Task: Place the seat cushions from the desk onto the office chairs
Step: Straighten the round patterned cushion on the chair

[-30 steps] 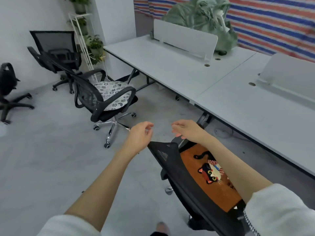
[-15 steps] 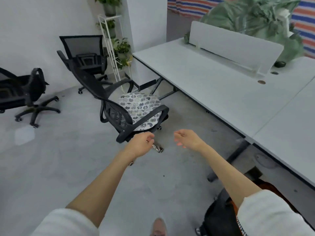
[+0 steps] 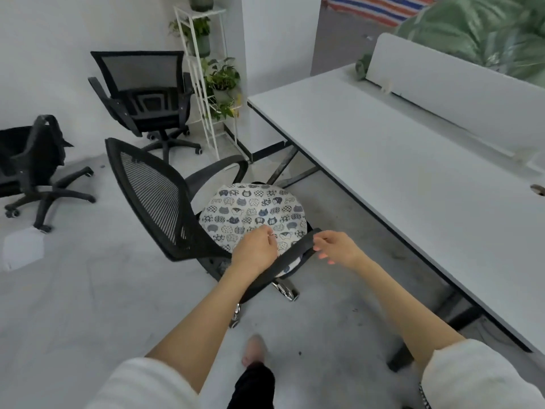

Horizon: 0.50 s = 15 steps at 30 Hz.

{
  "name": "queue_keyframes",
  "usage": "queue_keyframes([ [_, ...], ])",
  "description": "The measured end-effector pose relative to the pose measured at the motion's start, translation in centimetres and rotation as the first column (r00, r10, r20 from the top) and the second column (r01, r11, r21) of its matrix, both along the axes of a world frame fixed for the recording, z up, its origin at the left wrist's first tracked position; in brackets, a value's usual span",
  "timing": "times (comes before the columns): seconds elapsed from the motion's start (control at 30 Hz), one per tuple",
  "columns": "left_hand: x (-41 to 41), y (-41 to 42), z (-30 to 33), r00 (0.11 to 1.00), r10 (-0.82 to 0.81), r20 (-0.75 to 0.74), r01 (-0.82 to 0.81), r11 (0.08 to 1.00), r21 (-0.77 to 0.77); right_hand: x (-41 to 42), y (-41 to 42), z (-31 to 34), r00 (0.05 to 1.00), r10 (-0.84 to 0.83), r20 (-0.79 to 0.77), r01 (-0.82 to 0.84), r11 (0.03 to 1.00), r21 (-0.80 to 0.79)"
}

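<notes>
A round white seat cushion (image 3: 253,211) printed with cat faces lies on the seat of the nearest black mesh office chair (image 3: 153,196), which stands beside the white desk (image 3: 413,172). My left hand (image 3: 255,249) rests over the cushion's near edge with its fingers bent down; whether it pinches the fabric is hidden. My right hand (image 3: 336,249) is at the tip of the chair's near armrest (image 3: 292,252), fingers apart and touching it. No cushion shows on the visible part of the desk.
Two more black office chairs stand by the far wall, one (image 3: 141,93) facing me and one (image 3: 26,160) at the left edge. A white plant shelf (image 3: 206,84) fills the corner. A white divider panel (image 3: 457,84) and a green bundle (image 3: 486,33) sit at the desk's back.
I have turned left and stepped away from the chair with the orange cat cushion. The chair with the cat-print cushion is now close, and both hands have reached it.
</notes>
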<state>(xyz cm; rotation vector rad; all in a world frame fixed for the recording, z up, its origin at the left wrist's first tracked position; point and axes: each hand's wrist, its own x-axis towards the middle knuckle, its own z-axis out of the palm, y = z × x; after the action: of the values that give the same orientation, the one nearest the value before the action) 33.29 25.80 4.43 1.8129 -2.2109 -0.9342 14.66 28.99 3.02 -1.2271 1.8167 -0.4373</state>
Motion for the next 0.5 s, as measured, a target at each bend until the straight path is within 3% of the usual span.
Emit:
queue_keyframes([
  [0.17, -0.5, -8.5, -1.7, 0.997, 0.069, 0.043, -0.073, 0.993, 0.092, 0.1, -8.3, -1.6, 0.998, -0.064, 0.007, 0.064, 0.997, 0.037],
  [0.3, -1.9, -14.5, -3.7, 0.993, -0.01, 0.115, -0.017, 0.973, 0.231, -0.1, -13.7, -2.5, 0.998, -0.061, -0.011, 0.062, 0.993, 0.096],
  [0.5, -1.0, -21.3, -8.7, 0.992, -0.023, 0.126, -0.016, 0.953, 0.304, -1.7, -19.7, -6.6, 0.997, -0.065, -0.036, 0.071, 0.979, 0.19],
])
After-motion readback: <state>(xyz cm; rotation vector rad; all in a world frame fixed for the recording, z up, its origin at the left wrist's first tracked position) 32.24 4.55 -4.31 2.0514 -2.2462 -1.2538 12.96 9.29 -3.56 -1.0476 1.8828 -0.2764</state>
